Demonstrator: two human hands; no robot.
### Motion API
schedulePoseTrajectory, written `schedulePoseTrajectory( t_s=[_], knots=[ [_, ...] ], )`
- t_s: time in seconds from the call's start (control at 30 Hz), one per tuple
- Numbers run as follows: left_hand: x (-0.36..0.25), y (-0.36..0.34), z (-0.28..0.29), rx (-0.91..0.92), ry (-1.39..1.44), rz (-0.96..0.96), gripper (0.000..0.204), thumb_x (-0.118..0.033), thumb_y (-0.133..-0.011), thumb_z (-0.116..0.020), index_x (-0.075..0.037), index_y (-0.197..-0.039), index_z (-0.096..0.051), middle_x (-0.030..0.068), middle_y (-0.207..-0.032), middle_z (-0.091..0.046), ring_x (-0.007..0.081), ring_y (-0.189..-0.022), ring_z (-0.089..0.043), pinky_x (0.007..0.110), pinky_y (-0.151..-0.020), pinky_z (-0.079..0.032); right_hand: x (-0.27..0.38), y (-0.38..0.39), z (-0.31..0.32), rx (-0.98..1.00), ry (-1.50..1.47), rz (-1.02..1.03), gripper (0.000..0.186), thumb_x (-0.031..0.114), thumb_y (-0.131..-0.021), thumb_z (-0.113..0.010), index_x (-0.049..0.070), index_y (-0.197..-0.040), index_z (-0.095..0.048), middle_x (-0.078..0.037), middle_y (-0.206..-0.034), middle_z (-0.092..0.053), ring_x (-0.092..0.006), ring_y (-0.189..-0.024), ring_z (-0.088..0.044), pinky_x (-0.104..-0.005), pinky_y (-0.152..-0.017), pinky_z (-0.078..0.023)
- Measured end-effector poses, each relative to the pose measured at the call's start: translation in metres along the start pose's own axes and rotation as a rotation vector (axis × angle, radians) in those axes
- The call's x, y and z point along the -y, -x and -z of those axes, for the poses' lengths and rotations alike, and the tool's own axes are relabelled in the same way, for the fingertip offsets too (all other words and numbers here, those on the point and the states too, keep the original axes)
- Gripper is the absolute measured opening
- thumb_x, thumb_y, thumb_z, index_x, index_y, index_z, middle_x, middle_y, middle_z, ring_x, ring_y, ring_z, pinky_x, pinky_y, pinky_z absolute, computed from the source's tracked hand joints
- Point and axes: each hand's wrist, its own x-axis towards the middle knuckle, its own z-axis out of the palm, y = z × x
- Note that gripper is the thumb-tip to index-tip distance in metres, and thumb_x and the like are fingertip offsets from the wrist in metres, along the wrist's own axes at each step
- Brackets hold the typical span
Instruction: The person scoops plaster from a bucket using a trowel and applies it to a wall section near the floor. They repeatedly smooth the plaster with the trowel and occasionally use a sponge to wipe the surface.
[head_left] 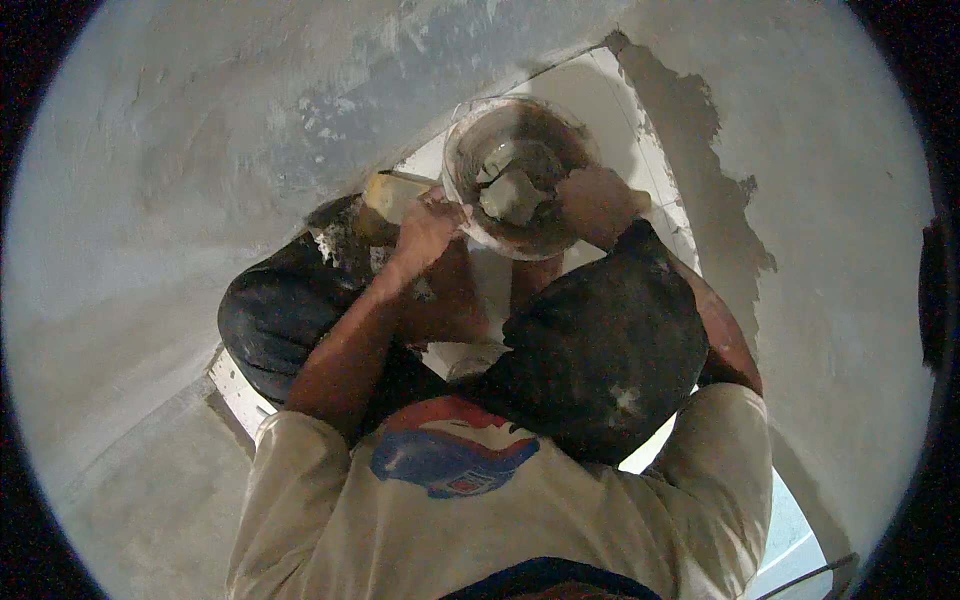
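Note:
A round bucket (pixel 462 148) stands between my knees, its inner wall smeared with grey. Inside it lies a thick lump of wet grey mortar (pixel 514 197). My left hand (pixel 430 225) is closed at the bucket's near left rim, fingers pinched on the edge. Over the right rim reaches my right hand (pixel 598 207), its fingers curled toward the mortar. A pale stub shows by its wrist; whatever it grips is hidden by the hand. Just left of my left hand is a yellowish block-like piece (pixel 393 197), partly covered.
White tiles (pixel 597 95) cover the floor, meeting in a corner beyond the bucket. A grey plastered wall (pixel 230 130) rises close on the left. On the right, another wall (pixel 830 210) has a darker, ragged-edged band along its foot. My bent knees flank the bucket.

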Motion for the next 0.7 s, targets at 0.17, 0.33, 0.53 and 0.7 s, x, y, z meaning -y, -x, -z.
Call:
schedulePoseTrajectory(
  t_s=[0.17, 0.33, 0.53, 0.7],
  knots=[
    [0.025, -0.013, -0.003, -0.071, -0.057, -0.230, 0.042, -0.010, -0.097, -0.072, 0.003, -0.135, -0.061, 0.0121, -0.116, -0.072, 0.0208, -0.104, -0.066, 0.034, -0.092, -0.053, -0.015, 0.036, -0.002, -0.360, -0.349, -0.189, 0.028, 0.028, -0.090, -0.073, 0.009, -0.110, -0.075, -0.020, -0.103, -0.074, -0.0455, -0.101, -0.070, -0.0512, -0.088, -0.058],
    [0.037, -0.034, -0.024, -0.291, 0.357, -0.238, 0.042, -0.021, -0.106, -0.059, 0.004, -0.139, -0.056, 0.0159, -0.129, -0.065, 0.0236, -0.115, -0.060, 0.036, -0.100, -0.047, -0.060, 0.030, -0.006, -0.557, -0.445, -0.279, 0.038, 0.029, -0.090, -0.076, 0.005, -0.118, -0.070, -0.023, -0.111, -0.071, -0.0460, -0.102, -0.069, -0.0510, -0.091, -0.057],
    [0.017, -0.040, -0.051, -0.432, 0.118, -0.278, 0.047, -0.032, -0.111, -0.051, 0.003, -0.143, -0.050, 0.0164, -0.122, -0.064, 0.0266, -0.109, -0.060, 0.039, -0.098, -0.047, -0.141, -0.044, -0.069, -0.529, -0.265, -0.471, 0.041, 0.025, -0.090, -0.073, -0.005, -0.116, -0.064, -0.028, -0.107, -0.070, -0.0470, -0.099, -0.069, -0.0535, -0.089, -0.056],
    [0.024, -0.043, -0.046, -0.374, 0.035, -0.281, 0.052, -0.035, -0.111, -0.050, 0.004, -0.145, -0.047, 0.0202, -0.122, -0.063, 0.0295, -0.107, -0.061, 0.041, -0.092, -0.050, -0.178, -0.092, -0.081, -0.410, -0.299, -0.512, 0.042, 0.027, -0.093, -0.066, -0.006, -0.118, -0.062, -0.028, -0.110, -0.070, -0.0467, -0.106, -0.068, -0.0539, -0.095, -0.055]
  ],
)
